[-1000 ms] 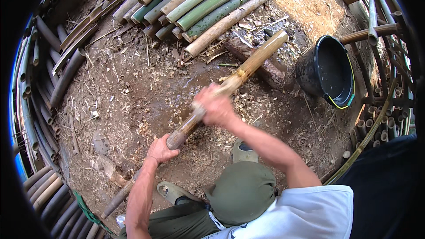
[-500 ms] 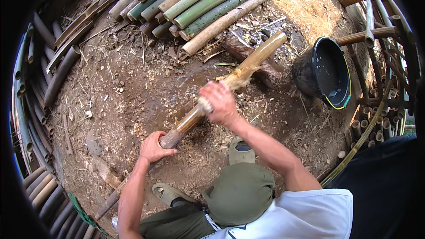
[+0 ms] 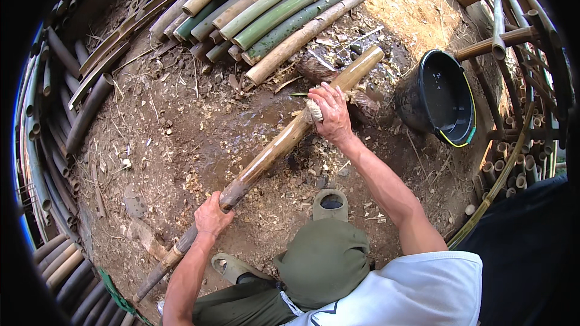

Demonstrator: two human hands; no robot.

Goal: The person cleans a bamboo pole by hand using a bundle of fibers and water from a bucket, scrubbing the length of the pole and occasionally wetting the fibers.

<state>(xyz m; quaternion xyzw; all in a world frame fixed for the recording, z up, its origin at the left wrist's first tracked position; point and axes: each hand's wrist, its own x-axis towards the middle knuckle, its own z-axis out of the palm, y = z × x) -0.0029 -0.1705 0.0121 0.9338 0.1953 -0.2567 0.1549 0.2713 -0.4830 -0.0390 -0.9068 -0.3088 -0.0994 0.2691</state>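
Observation:
A wet, shiny yellow-brown bamboo pole (image 3: pixel 272 152) slants from near my left knee up to the right, its far part over a dark log (image 3: pixel 365 107). My left hand (image 3: pixel 212 214) is closed about its near end. Farther up, my right hand (image 3: pixel 331 111) wraps over the pole, pressing a pale, fibrous wad (image 3: pixel 314 110) against its surface. A thinner, darker pole (image 3: pixel 175 255) runs on from my left hand toward the lower left; whether it is joined to the thick one is hidden.
At the right stands a tilted black bucket (image 3: pixel 432 99) of water. Green and tan bamboo poles (image 3: pixel 290 18) are stacked at the back; more dark poles (image 3: pixel 87 108) lie at left. Wood shavings litter the damp soil (image 3: pixel 181 145). A bamboo rack (image 3: pixel 513 115) stands far right.
My right hand has slid up the pole, away from me, with the wad. The pole and my left hand have shifted slightly toward me.

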